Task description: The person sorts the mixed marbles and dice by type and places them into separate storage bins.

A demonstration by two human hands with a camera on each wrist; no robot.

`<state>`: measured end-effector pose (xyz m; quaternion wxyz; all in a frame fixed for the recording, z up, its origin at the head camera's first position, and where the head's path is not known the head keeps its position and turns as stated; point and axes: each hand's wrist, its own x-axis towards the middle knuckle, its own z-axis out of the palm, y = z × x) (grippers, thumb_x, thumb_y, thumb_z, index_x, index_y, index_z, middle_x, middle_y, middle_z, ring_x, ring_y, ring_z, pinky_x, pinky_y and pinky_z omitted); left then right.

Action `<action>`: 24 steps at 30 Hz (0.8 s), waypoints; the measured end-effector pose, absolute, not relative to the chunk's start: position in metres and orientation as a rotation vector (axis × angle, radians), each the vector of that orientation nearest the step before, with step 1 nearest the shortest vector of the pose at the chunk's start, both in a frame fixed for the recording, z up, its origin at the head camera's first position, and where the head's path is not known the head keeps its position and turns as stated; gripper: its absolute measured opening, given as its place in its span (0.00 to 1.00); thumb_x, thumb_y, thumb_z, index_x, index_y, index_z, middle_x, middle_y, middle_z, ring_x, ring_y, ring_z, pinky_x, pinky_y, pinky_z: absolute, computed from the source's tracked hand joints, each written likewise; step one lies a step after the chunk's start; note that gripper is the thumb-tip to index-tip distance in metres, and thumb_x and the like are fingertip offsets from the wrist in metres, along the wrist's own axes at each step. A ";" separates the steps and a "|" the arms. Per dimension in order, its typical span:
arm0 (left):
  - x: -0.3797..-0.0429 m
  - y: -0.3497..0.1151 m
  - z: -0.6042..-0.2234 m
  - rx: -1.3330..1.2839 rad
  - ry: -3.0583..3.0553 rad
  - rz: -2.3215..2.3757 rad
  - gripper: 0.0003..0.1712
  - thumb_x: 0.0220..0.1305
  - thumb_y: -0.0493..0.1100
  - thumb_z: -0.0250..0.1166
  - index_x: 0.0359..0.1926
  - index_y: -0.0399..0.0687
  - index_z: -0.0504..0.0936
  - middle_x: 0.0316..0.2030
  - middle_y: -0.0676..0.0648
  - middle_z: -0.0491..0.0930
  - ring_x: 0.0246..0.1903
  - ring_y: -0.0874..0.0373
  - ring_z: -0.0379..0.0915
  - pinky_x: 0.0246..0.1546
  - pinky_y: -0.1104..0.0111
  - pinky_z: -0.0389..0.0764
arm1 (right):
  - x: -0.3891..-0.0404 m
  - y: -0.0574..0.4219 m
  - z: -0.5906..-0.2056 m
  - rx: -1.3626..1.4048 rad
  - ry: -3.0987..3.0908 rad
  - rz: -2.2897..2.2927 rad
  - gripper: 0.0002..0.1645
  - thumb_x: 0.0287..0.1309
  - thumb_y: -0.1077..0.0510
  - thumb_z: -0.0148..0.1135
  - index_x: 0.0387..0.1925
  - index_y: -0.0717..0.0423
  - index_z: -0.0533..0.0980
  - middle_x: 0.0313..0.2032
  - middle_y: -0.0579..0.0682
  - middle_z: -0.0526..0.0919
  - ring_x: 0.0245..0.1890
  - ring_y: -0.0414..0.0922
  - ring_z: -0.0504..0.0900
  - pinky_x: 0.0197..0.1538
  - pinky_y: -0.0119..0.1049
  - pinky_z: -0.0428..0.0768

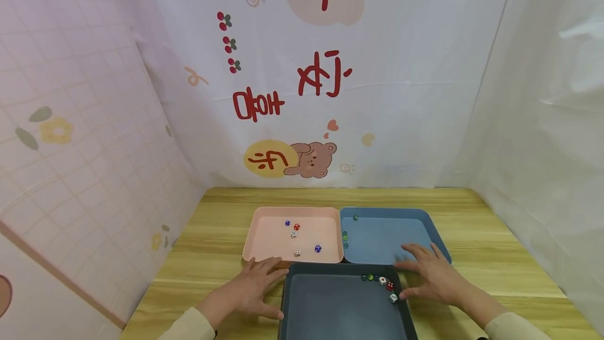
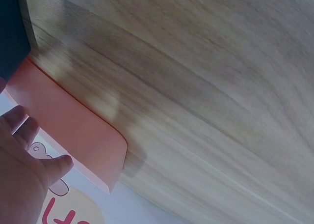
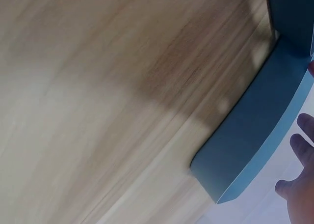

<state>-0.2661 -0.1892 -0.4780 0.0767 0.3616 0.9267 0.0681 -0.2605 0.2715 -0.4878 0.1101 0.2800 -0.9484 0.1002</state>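
Note:
A dark grey tray (image 1: 346,308) lies at the front of the table. In its far right corner are two white dice (image 1: 394,298), a red die (image 1: 389,286) and a few small green marbles (image 1: 370,277). My left hand (image 1: 252,288) is at the tray's left side, fingers spread and holding nothing, thumb right at the rim. On the opposite side my right hand (image 1: 431,275) is spread, with its fingertips close to the right rim near the dice. Both wrist views show loosely extended fingers with nothing in them.
Behind the dark tray, a pink tray (image 1: 271,243) holds several blue, red and white dice (image 1: 318,248). Against its right side stands a blue tray (image 1: 391,232) with several green marbles (image 1: 345,236) along its left side. Printed white cloth (image 1: 406,119) surrounds the wooden table (image 1: 491,261).

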 end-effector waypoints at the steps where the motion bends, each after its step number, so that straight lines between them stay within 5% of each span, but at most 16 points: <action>1: -0.266 -0.190 -0.478 1.087 2.779 0.203 0.54 0.41 0.79 0.54 0.67 0.58 0.58 0.67 0.45 0.50 0.64 0.48 0.46 0.57 0.39 0.44 | -0.260 0.272 -0.488 0.830 -2.788 0.285 0.39 0.31 0.24 0.61 0.46 0.39 0.79 0.58 0.55 0.67 0.58 0.58 0.63 0.52 0.68 0.51; 24: -0.265 -0.189 -0.475 1.107 2.771 0.201 0.53 0.43 0.78 0.54 0.67 0.56 0.59 0.67 0.44 0.51 0.64 0.49 0.46 0.56 0.39 0.46 | -0.246 0.274 -0.483 0.878 -2.826 0.285 0.41 0.32 0.25 0.61 0.50 0.39 0.76 0.59 0.53 0.66 0.58 0.58 0.63 0.51 0.69 0.50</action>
